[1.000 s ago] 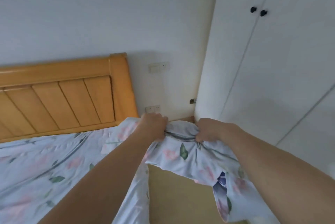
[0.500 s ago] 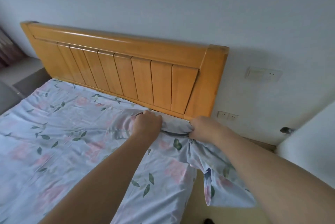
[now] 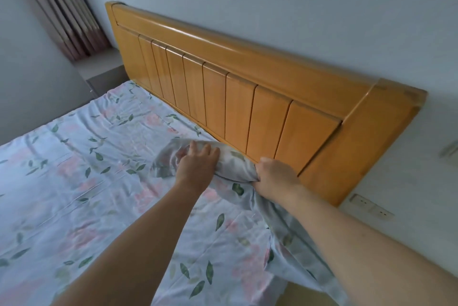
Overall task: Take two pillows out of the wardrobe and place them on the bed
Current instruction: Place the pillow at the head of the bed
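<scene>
At the far left a curtain (image 3: 62, 8) is seen, with a grey ledge below it. The bed (image 3: 62, 182), under a floral sheet, fills the lower left and middle. A pillow (image 3: 233, 164) in the same floral cloth is found at the head of the bed, close against the headboard (image 3: 247, 87) near its right end, with loose cloth trailing from it over the bed's right edge.

The left hand (image 3: 195, 167) is laid flat on top of the pillow, fingers spread and apart, pressing rather than gripping. The right hand (image 3: 275, 177) is closed as a grip on the pillow's right end, where the cloth is bunched under it.

The pillow is judged to be light and very soft: it sags and creases under the hands, and the smooth cover may slide over the sheet. A stiff shape cannot be expected; the ends or a gathered corner are judged the best places to take hold, with a flat palm used to pat it square. Nothing fragile is at stake.

Compared with half a second ago, the left hand has been opened from a fist to a flat palm, and the pillow has been brought to rest against the headboard. The view has been swung leftward, so that the curtain is now shown. A second ago the pillow was held off the bed's corner, with the wardrobe in view; it is now out of sight.
</scene>
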`<state>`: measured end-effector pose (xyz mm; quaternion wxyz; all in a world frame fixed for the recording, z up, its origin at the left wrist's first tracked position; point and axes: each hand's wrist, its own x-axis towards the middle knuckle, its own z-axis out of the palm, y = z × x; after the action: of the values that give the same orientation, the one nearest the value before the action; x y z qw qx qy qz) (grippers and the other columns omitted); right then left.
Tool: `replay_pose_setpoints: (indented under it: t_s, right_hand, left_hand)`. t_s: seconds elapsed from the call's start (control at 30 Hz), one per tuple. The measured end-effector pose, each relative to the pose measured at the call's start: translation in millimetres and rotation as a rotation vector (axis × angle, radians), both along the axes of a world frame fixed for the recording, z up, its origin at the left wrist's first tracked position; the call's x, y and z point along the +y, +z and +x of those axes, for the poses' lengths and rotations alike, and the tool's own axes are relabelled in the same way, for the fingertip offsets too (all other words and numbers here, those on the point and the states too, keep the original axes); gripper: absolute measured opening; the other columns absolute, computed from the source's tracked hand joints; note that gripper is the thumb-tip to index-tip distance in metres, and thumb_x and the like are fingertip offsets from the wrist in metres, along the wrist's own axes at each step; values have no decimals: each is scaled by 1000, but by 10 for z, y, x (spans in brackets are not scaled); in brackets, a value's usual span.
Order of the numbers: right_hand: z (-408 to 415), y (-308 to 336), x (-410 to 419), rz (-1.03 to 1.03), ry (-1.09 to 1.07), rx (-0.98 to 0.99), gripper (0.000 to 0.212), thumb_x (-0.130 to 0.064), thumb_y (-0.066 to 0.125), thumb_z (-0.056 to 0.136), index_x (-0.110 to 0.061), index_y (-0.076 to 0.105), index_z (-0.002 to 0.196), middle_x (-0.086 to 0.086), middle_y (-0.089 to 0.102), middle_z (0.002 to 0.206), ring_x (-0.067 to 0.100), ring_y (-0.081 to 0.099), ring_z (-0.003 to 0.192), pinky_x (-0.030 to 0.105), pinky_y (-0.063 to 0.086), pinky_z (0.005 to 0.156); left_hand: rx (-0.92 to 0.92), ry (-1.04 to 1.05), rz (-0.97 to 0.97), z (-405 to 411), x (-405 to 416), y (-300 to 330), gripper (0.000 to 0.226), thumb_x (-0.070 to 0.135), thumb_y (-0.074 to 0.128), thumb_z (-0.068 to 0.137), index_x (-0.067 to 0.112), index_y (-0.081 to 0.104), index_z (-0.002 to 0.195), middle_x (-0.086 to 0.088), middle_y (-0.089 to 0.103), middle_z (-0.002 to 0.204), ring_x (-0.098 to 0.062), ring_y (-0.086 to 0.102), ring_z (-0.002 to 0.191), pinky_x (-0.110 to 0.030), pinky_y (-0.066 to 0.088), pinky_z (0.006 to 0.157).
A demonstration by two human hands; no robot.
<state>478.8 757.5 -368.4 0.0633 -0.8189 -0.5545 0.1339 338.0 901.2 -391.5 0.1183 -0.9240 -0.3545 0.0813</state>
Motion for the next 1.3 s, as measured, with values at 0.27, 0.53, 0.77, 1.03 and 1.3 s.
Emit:
replay_pose_setpoints:
  t_s: [0.27, 0.53, 0.77, 1.03, 1.3]
  right_hand:
    - [-155, -1249, 890, 198, -19, -165, 13, -5, 61, 81, -8, 64, 93, 10, 53, 99, 30, 53, 88, 37, 46, 67]
    - [-585, -3353, 1309, 16, 41, -47, 60, -23, 60, 85, -20, 39, 141, 10, 40, 121, 31, 43, 114, 37, 46, 86]
    - [-1037, -4226, 1294, -6, 73, -27, 80, -34, 64, 80, -19, 27, 150, 12, 37, 132, 31, 41, 121, 34, 37, 103]
    - [-1133, -4636, 1196, 18, 181, -311, 94, -64, 59, 63, -14, 46, 141, 13, 50, 125, 31, 34, 114, 45, 19, 103]
    - [-1058, -4887, 909, -52, 353, -346, 80, -66, 25, 85, -17, 32, 148, 8, 29, 156, 21, 16, 145, 46, 7, 118]
  left_hand:
    - [-309, -80, -41, -40, 1039, -1330, 64, 3, 61, 84, 17, 45, 144, -14, 47, 146, -54, 35, 133, -66, 41, 97]
    - [-41, 38, -113, -449, 1323, -3482, 62, 28, 30, 103, 33, -5, 154, -4, 0, 164, -43, 2, 147, -64, 26, 109]
    - [-44, -7, -87, -1022, 1322, -4203, 64, 25, 30, 92, 27, 10, 153, -12, 25, 159, -50, 23, 141, -71, 34, 98]
    - [-113, 81, -100, -1353, 1256, -4572, 63, 29, 28, 93, 35, 5, 151, -3, 19, 162, -41, 20, 145, -73, 28, 102]
    - [60, 322, -99, -1401, 1156, -4863, 87, 32, 42, 100, 38, -33, 143, 4, -28, 158, -38, -11, 147, -62, 2, 116]
